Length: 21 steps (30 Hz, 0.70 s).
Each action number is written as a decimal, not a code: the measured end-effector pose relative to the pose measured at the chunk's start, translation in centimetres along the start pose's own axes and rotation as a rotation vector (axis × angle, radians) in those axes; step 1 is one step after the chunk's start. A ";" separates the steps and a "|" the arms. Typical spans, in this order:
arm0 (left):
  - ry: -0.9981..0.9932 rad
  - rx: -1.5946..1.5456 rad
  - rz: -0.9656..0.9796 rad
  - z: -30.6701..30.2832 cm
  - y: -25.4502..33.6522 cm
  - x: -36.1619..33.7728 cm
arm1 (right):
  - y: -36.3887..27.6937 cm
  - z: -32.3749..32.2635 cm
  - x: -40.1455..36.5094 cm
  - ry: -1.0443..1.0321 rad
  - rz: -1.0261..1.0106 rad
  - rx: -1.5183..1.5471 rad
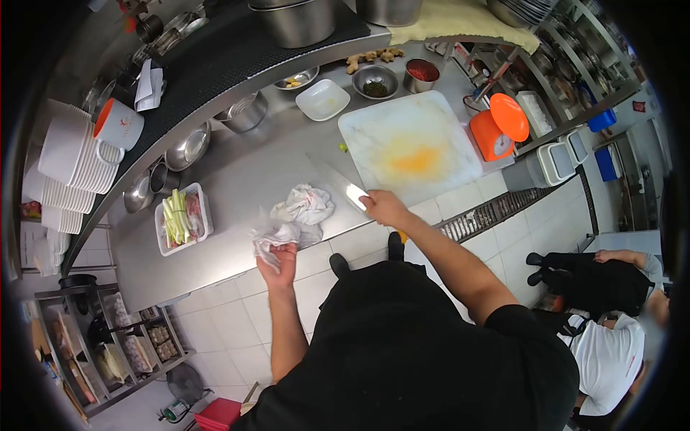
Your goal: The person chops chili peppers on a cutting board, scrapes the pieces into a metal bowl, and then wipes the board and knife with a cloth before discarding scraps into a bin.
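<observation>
My right hand (386, 208) is closed around the handle of a large kitchen knife (335, 177). Its blade points away from me to the left, over the steel counter beside the cutting board. At the counter's front edge, my left hand (279, 261) grips one end of a crumpled whitish cloth (305, 205); the rest of the cloth lies bunched on the steel. Orange-yellow stains mark the middle of the white cutting board (381, 133), to the right of the blade. A small green scrap (343, 147) lies by the board's left edge.
A white basket (208, 215) of cut green stalks and reddish pieces stands left. Behind are a white dish (323, 100), a steel bowl of greens (375, 82) and a red-filled pot (421, 75). An orange scale (496, 131) stands right. Other people (607, 352) are at lower right.
</observation>
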<state>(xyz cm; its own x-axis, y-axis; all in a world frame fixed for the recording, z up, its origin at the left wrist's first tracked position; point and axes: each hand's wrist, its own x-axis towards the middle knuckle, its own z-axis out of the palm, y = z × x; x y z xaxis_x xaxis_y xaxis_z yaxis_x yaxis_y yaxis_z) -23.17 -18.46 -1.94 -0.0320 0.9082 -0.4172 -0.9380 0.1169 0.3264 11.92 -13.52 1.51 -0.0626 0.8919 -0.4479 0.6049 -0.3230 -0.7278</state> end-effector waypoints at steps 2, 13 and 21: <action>-0.026 -0.049 0.007 0.5 -0.9 -0.4 | -0.8 -0.1 -0.5 -0.057 0.074 0.189; -0.223 -0.210 0.167 2.2 0.9 0.3 | -8.4 -5.2 -4.3 -0.209 -0.049 0.540; -0.272 -0.078 -0.032 10.3 -6.8 1.5 | -11.0 -1.8 -3.8 -0.204 -0.085 0.576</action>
<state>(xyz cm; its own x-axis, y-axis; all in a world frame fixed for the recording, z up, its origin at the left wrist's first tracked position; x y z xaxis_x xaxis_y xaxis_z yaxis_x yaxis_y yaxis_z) -13.26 -13.75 3.88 0.0823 0.9802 -0.1800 -0.9610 0.1259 0.2461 6.99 -12.79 12.15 -0.2768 0.8620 -0.4247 0.0688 -0.4231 -0.9035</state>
